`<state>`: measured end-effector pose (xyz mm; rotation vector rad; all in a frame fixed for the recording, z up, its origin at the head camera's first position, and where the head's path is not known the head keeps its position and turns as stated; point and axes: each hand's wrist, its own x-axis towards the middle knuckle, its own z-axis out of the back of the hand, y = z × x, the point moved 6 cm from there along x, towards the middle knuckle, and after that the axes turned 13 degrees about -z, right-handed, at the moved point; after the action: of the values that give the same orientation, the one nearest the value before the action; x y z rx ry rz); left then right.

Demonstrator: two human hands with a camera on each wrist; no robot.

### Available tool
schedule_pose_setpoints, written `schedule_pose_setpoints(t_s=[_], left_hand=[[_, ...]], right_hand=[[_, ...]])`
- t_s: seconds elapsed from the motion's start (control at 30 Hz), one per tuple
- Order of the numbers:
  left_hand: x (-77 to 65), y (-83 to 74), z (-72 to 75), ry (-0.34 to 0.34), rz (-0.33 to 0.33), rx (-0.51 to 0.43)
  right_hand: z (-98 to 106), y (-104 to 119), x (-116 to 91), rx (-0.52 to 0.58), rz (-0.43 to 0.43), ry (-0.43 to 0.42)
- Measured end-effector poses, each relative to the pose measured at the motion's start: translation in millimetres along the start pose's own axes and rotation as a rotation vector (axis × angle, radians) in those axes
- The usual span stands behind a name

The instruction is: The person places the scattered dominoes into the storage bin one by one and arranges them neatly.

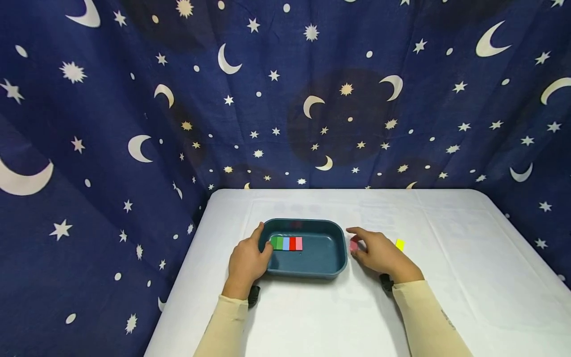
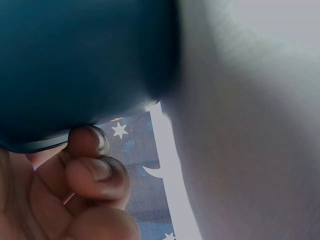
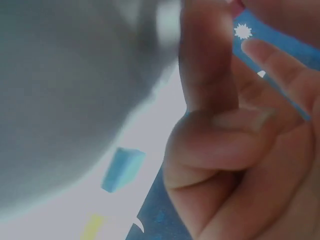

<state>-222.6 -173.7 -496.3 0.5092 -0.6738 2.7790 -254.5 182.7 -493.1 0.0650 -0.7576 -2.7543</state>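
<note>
A dark teal rectangular container (image 1: pixel 322 248) sits on the white table. My left hand (image 1: pixel 247 260) grips its left end, thumb over the rim inside and fingers outside; the left wrist view shows curled fingers against the container wall (image 2: pixel 85 60). Inside, a row of small coloured blocks (image 1: pixel 286 243) runs green, green, light blue, red and pink, close to the left thumb. Just right of the container, my right hand (image 1: pixel 379 253) pinches a small pink block (image 1: pixel 354 246) between thumb and fingers. Only a reddish sliver of it shows in the right wrist view.
A yellow block (image 1: pixel 400 244) lies on the table (image 1: pixel 482 277) beyond the right hand. The right wrist view also has a blue block (image 3: pixel 122 169), hidden in the head view. A dark blue curtain (image 1: pixel 285 99) with moons and stars hangs behind and at the sides.
</note>
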Motion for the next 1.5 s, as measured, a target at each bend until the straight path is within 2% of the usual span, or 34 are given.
schedule_pose_setpoints(t_s=[0.13,0.27,0.43,0.57,0.87,1.17,1.27,1.5], left_hand=[[0.2,-0.5,1.2,-0.001,0.002,-0.002],[0.3,-0.3,1.5,0.002,0.005,0.0],[0.2,-0.1,-0.4,0.01,0.004,-0.007],[-0.3,1.0,0.1,0.015,0.008,-0.004],[0.7,1.5,0.6,0.005,0.006,0.006],[1.4,0.4,-4.2,0.0,-0.012,0.01],[2.9,0.7,-3.7,-0.003,-0.014,0.01],[4.1,3.4,-1.3,-0.002,-0.024,0.005]], right_hand=[[12,2,9,-0.021,-0.007,-0.048],[30,10,19,-0.04,-0.019,-0.134],[51,28,33,-0.041,-0.042,-0.241],[54,47,45,-0.027,-0.038,-0.257],[36,81,73,0.037,0.008,-0.21],[17,109,87,0.071,0.063,-0.182],[7,118,89,0.089,0.089,-0.125],[-28,128,92,0.066,0.129,0.086]])
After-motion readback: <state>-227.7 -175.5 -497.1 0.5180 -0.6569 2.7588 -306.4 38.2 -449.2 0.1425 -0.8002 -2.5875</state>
